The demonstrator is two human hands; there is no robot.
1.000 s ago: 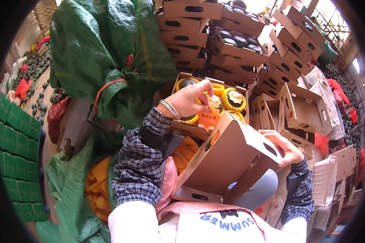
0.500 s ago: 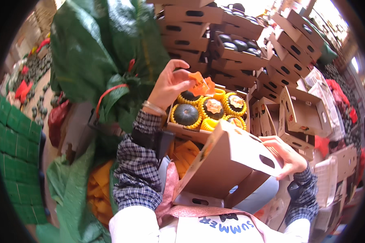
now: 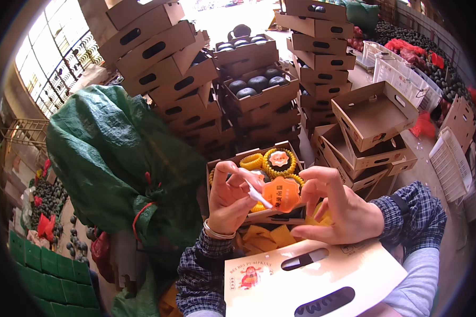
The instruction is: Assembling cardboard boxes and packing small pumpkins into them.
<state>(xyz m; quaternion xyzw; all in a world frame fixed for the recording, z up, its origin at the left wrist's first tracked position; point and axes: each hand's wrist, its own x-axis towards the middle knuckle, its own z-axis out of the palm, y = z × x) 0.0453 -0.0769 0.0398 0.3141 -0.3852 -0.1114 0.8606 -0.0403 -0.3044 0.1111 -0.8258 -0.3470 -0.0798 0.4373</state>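
My left hand (image 3: 228,199) pinches a small bunch of orange scalloped labels (image 3: 281,194), one turned face-on and others seen edge-on and pale. Just right of them, my right hand (image 3: 346,211) has its fingers curved and apart, fingertips near the label's edge; I cannot tell whether they touch it. Behind the labels sits an open carton (image 3: 290,149) of dark green pumpkins in yellow foam nets, partly hidden by my hands. One netted pumpkin (image 3: 278,160) bears an orange label on top. An empty cardboard carton (image 3: 354,267) with oval handle holes leans in front of my body.
Tall stacks of cartons (image 3: 169,68) rise behind, some holding dark pumpkins (image 3: 257,83). Empty cartons (image 3: 375,113) pile at right beside white plastic crates (image 3: 452,164). A large green sack (image 3: 106,142) stands at left, above green boxes (image 3: 58,274). Yellow foam nets (image 3: 267,236) lie below the pumpkin carton.
My right hand has let go of the empty carton and come up beside the labels. The carton now rests lower, against me. My left hand has brought the labels nearer; the view has shifted.
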